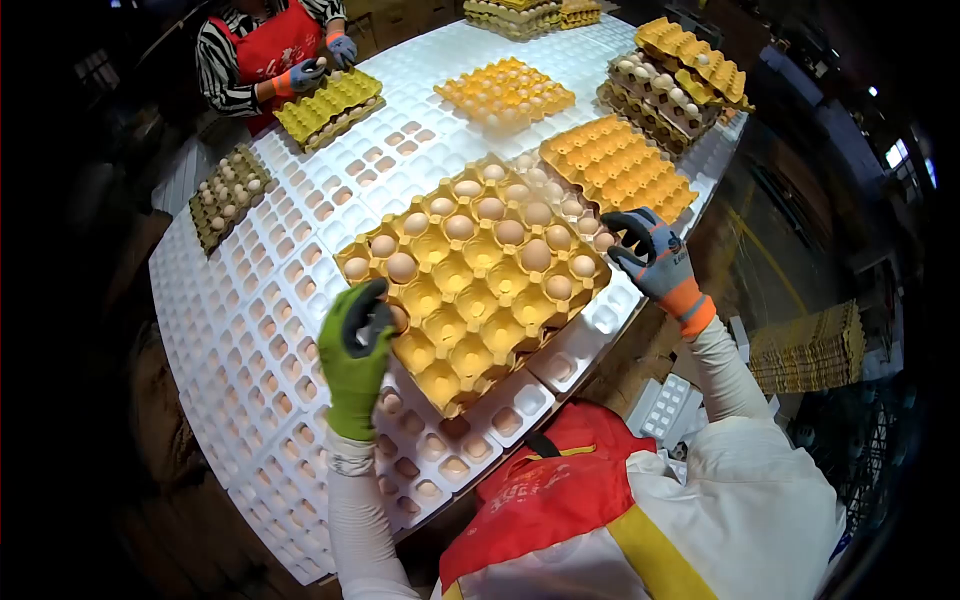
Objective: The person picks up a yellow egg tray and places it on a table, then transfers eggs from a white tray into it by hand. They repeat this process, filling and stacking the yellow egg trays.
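A large yellow egg tray (470, 285) lies in front of me, with brown eggs along its far and right parts and bare cups at its near left. My left hand (358, 350), in a green and black glove, is curled at the tray's left edge, beside an egg (398, 319). At the right, my right hand (650, 255), in a grey and orange glove, has its fingers bent near the tray's right corner, close to an egg (604, 241). An orange empty tray (620, 168) lies just beyond that hand.
White moulded trays (215, 345) cover the table, many cups holding eggs. Across it a co-worker (270, 50) handles a yellow tray (335, 108). Egg trays are stacked at the far right (660, 90); another stack of trays (808, 350) stands below the table's right side.
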Demonstrator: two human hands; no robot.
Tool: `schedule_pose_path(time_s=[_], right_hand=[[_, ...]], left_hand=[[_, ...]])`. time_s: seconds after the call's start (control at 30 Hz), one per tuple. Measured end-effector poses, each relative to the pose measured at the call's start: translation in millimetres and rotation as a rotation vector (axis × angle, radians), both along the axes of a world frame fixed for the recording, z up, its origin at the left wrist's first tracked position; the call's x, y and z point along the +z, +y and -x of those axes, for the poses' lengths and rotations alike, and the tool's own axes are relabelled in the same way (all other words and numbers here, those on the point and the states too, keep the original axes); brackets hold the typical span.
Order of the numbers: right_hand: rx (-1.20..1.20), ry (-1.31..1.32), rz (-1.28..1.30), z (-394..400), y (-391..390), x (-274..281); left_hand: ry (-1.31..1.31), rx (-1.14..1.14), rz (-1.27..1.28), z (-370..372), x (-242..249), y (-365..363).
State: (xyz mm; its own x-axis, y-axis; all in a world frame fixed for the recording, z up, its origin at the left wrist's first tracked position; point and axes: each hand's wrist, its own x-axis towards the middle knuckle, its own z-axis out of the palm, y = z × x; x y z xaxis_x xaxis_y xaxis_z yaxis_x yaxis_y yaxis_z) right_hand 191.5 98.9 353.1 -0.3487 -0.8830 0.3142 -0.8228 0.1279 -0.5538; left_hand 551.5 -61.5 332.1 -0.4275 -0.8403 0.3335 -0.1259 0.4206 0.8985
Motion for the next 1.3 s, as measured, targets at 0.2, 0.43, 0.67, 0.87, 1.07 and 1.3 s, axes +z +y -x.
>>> schedule_pose_path(time_s=[0.2, 0.43, 0.67, 0.87, 1.07, 1.3], right_hand=[[0.284, 0.088, -0.141, 47.2, -55.8, -11.6], [0.595, 0.092, -0.137, 60.1, -84.5, -27.0], [0.71, -0.327, 0.079, 77.0, -86.4, -51.3], [0.558, -0.489, -0.204, 81.9, -112.2, -18.3], [0.643, 0.341, -0.165, 68.7, -140.6, -13.6], [0.758, -0.925, -0.191, 77.8, -163.7, -10.7]], left_hand=[[-0.441, -0.085, 0.424, 144.2, 9.3, 37.9], [-0.668, 0.094, 0.333, 207.8, 2.3, 51.9], [0.148, 0.195, -0.471, 171.4, 2.5, 42.9], [-0.879, 0.198, 0.301, 211.9, 8.6, 18.6], [-0.34, 0.278, -0.034, 202.9, 4.3, 25.5], [0.105, 0.245, -0.528, 131.0, 27.8, 8.5]])
